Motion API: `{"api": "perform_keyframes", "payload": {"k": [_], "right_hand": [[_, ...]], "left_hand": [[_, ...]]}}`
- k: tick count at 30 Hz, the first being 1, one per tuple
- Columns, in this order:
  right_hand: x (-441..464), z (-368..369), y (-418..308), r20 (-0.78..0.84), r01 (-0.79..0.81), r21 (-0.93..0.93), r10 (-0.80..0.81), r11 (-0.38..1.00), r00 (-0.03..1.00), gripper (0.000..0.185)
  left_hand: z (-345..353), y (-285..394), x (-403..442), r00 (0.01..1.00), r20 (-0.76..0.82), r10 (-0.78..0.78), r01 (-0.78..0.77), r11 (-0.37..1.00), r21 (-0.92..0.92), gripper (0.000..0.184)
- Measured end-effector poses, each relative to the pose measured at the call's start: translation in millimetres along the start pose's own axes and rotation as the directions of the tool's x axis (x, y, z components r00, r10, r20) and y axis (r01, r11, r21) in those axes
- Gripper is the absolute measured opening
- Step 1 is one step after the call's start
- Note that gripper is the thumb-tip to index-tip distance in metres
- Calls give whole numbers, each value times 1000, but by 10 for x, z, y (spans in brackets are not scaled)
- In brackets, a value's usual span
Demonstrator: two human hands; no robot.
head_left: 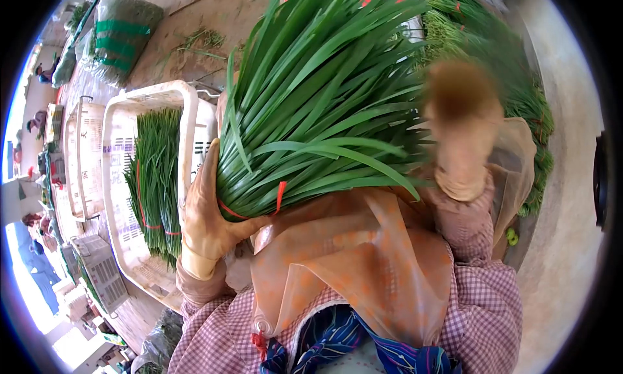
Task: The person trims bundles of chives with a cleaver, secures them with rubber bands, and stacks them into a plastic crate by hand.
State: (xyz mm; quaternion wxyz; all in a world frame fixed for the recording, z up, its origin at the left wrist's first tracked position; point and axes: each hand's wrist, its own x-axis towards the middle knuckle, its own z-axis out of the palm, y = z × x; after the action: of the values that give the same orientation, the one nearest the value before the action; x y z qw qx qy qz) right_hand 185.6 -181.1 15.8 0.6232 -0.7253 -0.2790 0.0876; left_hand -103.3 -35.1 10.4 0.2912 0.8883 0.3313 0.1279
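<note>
A large bunch of garlic chives [324, 108] lies across my lap, its long flat leaves fanning up and to the right. Around its lower end runs a red tie [233, 210] with a loose tail standing up. My left hand [211, 212], in a pale rubber glove, is closed round the tied end, thumb in front and fingers along the left side. On the right, my gloved right hand [462, 114] is raised beside the leaf tips. Motion smears its fingers, and a dark brown patch shows at its end. I cannot tell whether it touches the leaves.
To the left stands a white plastic crate [188, 114] holding tied chive bunches [156, 179]. Behind it is another white crate [84, 160]. More chives [519, 82] are piled at the right. A wrapped bale with green tape [123, 40] sits at the far left. Several people are in the background.
</note>
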Motion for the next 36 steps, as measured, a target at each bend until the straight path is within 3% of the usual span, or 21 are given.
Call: {"api": "perform_keyframes", "payload": {"k": [1, 4, 5, 6, 7, 9, 10, 12, 14, 16, 17, 18, 20, 21, 24, 26, 28, 29, 32, 33, 36], "right_hand": [[7, -90, -66, -14, -53, 49, 54, 997, 998, 2], [-211, -259, -343, 303, -162, 449, 21, 879, 953, 5], [-229, -236, -414, 530, 116, 246, -234, 962, 815, 7], [-245, -198, -463, 749, 436, 111, -363, 893, 554, 9], [-283, -127, -441, 747, 442, 107, -366, 891, 555, 9], [-395, 64, -264, 598, 489, -316, -230, 813, 768, 16], [-432, 146, -175, 595, 494, -316, -236, 810, 768, 16], [-439, 285, -58, 517, 422, -133, -300, 897, 801, 17], [-366, 294, -85, 567, 488, -160, -325, 858, 757, 13], [-356, 297, 7, 564, 376, -6, -307, 927, 767, 10], [-362, 274, 34, 545, 216, 130, -251, 968, 800, 9], [-361, 225, 20, 541, 229, 126, -260, 965, 800, 9], [-358, 138, -16, 483, -222, 209, 97, 952, 870, 10], [-350, 110, -31, 401, -230, 293, 99, 928, 911, 12], [-294, -88, -82, 492, -245, 248, 95, 937, 865, 12], [-304, -128, -11, 637, -161, 76, 76, 984, 767, 15], [-386, -29, 100, 603, 410, -120, -261, 904, 753, 21], [-408, -5, 21, 592, 376, -269, -156, 886, 790, 28], [-439, 128, -9, 541, 268, -265, -88, 926, 837, 28], [-443, 178, 75, 560, 323, -138, -196, 936, 805, 23], [-377, 177, 125, 540, 246, -26, -194, 969, 819, 18]], "left_hand": [[-9, 1, -6, 1000, 12, 1, -2, 1000, 14, 119], [-7, 24, 26, 1000, 17, 17, -17, 1000, 12, 118], [2, 34, 34, 999, 15, 38, -38, 999, 1, 118], [15, 34, 27, 999, 12, 41, -41, 999, -1, 118], [31, 26, 26, 1000, 13, 27, -27, 1000, -5, 118], [42, 43, 37, 1000, 9, 24, -24, 1000, -9, 119], [35, 76, 30, 999, -7, 47, -46, 998, 32, 119], [14, 141, 19, 997, -29, 76, -73, 993, 89, 120], [13, 115, -6, 995, -16, 99, -96, 984, 147, 119], [54, 105, -66, 999, -7, 38, -36, 983, 179, 117], [69, 122, -85, 999, -14, 37, -33, 976, 213, 116], [88, 145, -97, 999, -17, 33, -27, 969, 246, 115], [108, 187, -102, 997, -33, 72, -59, 956, 286, 114], [114, 206, -96, 994, -42, 102, -83, 940, 331, 113], [115, 245, -105, 994, -33, 100, -80, 924, 374, 112], [110, 237, -92, 992, -43, 118, -97, 937, 337, 112], [111, 217, -84, 997, -28, 75, -63, 951, 303, 112], [102, 218, -76, 997, -27, 70, -59, 952, 300, 112], [78, 244, -73, 1000, -2, 28, -27, 957, 290, 111], [79, 241, -65, 998, -12, 54, -49, 957, 287, 110], [31, 281, -55, 998, 3, 63, -61, 954, 293, 107]]}}
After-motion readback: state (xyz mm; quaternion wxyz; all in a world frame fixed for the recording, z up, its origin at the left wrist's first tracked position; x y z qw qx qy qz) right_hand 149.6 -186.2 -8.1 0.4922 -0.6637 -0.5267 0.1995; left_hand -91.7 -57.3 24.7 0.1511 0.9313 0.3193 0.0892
